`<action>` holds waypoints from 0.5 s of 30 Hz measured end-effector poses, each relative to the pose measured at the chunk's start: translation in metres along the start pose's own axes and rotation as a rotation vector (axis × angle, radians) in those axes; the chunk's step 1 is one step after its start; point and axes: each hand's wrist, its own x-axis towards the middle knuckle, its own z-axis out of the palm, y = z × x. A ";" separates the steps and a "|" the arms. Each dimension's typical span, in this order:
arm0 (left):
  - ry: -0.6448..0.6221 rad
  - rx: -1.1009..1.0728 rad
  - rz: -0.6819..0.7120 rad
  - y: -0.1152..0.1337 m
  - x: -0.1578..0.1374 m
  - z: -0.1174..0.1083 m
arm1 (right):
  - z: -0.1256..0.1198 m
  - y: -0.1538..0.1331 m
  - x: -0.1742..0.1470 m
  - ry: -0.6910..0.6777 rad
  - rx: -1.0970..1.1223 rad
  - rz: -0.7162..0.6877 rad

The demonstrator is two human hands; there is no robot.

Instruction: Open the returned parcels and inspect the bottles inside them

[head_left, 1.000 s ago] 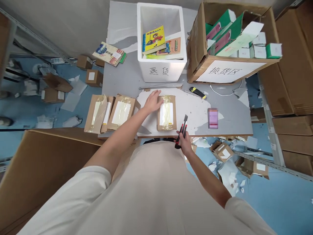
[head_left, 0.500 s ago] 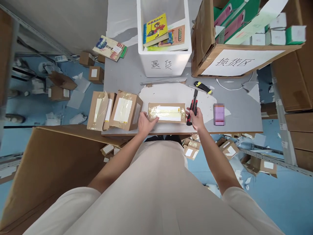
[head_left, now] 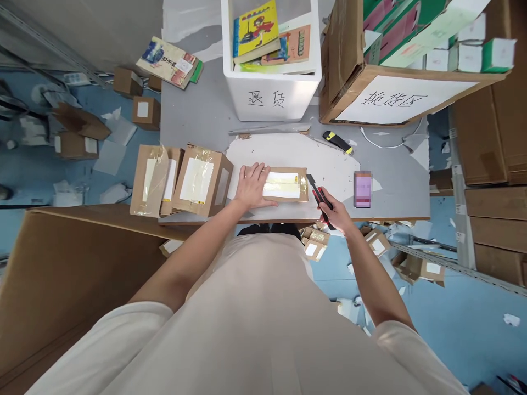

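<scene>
A small taped cardboard box (head_left: 284, 185) with a white label lies on the table in front of me. My left hand (head_left: 252, 187) spans its left end, the thumb along the near side and the fingers over the top towards the far side, gripping it. In my right hand (head_left: 335, 211) is a black and red utility knife (head_left: 321, 198), its blade pointing up and left close to the box's right end. Whether the blade touches the cardboard I cannot tell. Another knife, yellow and black (head_left: 337, 141), lies farther back on the table.
Two taped boxes stand at left, the nearer a labelled carton (head_left: 202, 181). A phone (head_left: 363, 189) lies at right. Behind are a white bin (head_left: 272, 99) with books and a large carton (head_left: 405, 101) of packages. A book (head_left: 168, 61) overhangs the table's left edge.
My left hand has shifted from the box's left corner to lie across its top. The knife in my right hand has swung from upright to tilting left, its tip lower, near the box end.
</scene>
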 end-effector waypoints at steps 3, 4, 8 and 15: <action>0.012 -0.009 -0.007 0.001 -0.002 0.000 | -0.001 -0.001 -0.002 0.010 -0.011 0.005; 0.013 -0.013 -0.009 0.001 -0.002 0.000 | -0.002 -0.001 -0.003 0.013 -0.016 0.009; 0.021 -0.029 -0.015 0.001 -0.003 0.000 | -0.004 -0.002 -0.007 -0.007 0.003 0.023; 0.017 -0.045 -0.023 0.001 -0.002 0.001 | -0.002 -0.002 -0.008 -0.001 0.048 0.031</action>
